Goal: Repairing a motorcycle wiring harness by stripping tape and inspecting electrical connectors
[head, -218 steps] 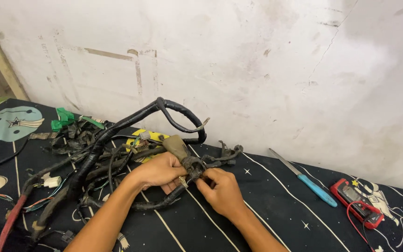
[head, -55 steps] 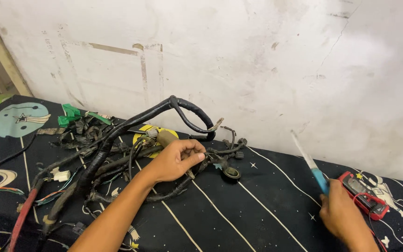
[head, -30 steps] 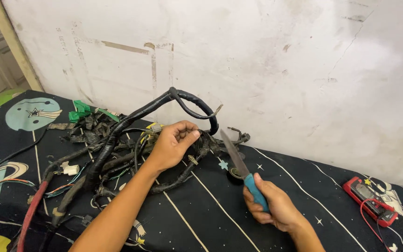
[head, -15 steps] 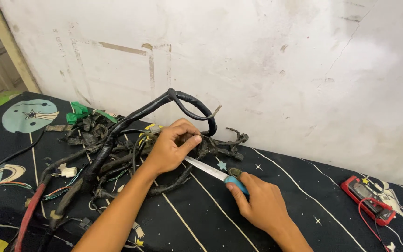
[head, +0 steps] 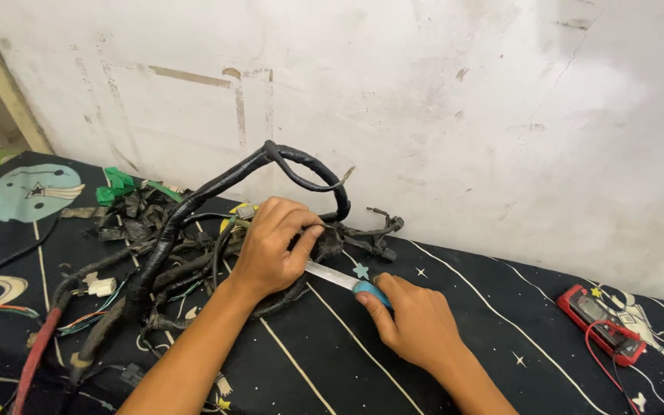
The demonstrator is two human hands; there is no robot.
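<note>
Your left hand (head: 274, 246) sits at centre frame, fingers curled down onto the harness (head: 194, 246), pinching a taped branch of it. The harness sprawls from centre to the lower left of the frame, with one thick black loop (head: 301, 169) arching up behind your hand toward the wall (head: 424, 100).

Your right hand (head: 416, 327) is lower and right of centre, closed around the blue handle of the knife (head: 340, 278). The blade runs up and left from that hand and its tip goes under the left hand's fingers, so you cannot tell from here exactly where the point touches the harness. The two hands are near each other, joined only by the blade.

The wall closes off the whole upper frame, and the loop and a small black connector (head: 382, 238) lie just before its foot, so there is little room behind the harness. Left of your left hand the cloth (head: 516, 307) is crowded with wires, green plugs (head: 117, 184) in the upper left and a red cable (head: 36, 361) at the lower left edge. To the right of the knife hand the cloth lies open as far as the red meter (head: 601, 323) near the right edge, well apart from both hands. The strip between your forearms at the bottom of the frame is also bare cloth.
</note>
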